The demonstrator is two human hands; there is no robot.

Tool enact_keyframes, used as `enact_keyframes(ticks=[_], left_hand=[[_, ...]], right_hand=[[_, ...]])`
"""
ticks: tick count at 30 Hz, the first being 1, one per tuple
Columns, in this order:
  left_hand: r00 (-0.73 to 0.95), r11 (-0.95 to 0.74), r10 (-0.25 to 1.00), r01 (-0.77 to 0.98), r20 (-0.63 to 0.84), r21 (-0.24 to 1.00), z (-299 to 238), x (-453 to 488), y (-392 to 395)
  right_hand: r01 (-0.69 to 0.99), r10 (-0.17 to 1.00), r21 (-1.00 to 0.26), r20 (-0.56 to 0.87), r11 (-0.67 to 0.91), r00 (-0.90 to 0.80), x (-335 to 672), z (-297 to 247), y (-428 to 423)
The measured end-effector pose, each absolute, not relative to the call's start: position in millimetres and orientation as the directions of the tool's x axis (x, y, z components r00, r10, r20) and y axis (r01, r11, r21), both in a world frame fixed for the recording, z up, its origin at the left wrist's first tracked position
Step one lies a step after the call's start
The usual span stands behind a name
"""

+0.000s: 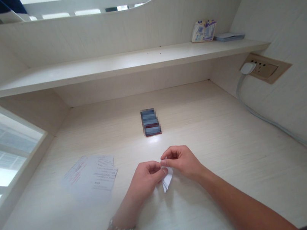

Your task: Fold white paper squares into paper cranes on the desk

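A small folded piece of white paper (167,178) sits between both hands just above the pale wooden desk (219,151). My left hand (145,177) is closed, pinching the paper's upper left part with thumb and fingertips. My right hand (182,160) is also closed, fingers curled, pinching the top of the same paper. The paper's pointed lower end hangs below the fingers. A bracelet is on my left wrist.
Several printed paper slips (91,174) lie to the left on the desk. A blurred dark phone-like object (150,122) lies further back. A shelf (122,64) holds a small packet (203,30). A wall socket (264,68) with white plug and cable is at right.
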State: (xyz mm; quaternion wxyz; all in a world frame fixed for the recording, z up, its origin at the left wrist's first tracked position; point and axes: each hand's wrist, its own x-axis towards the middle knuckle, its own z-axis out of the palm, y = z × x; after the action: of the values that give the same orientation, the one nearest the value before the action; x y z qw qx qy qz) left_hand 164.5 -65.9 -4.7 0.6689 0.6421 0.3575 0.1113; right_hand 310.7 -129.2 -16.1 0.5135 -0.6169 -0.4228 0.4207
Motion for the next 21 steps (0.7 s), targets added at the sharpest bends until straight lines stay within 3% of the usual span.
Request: enact_keyframes(ticks=[11,17,21], left_hand=[[0.684,0.151,0.668,0.26,-0.293,0.954,-4.1,165.0,-63.4],[0.559,0.139,0.803,0.162,-0.207,0.977,-10.7,163.6,-58.7],[0.567,0.158,0.803,0.094,-0.183,0.983,-11.5,163.4,-59.1]], right_hand=[[0.019,0.929,-0.998,-0.047,-0.058,0.368,308.8,-21.4,-126.1],[-0.118,0.972,-0.988,-0.125,-0.103,0.2,307.9,-24.1,-124.7],[-0.18,0.97,-0.977,-0.146,-0.112,0.193,306.0,-21.9,-125.4]])
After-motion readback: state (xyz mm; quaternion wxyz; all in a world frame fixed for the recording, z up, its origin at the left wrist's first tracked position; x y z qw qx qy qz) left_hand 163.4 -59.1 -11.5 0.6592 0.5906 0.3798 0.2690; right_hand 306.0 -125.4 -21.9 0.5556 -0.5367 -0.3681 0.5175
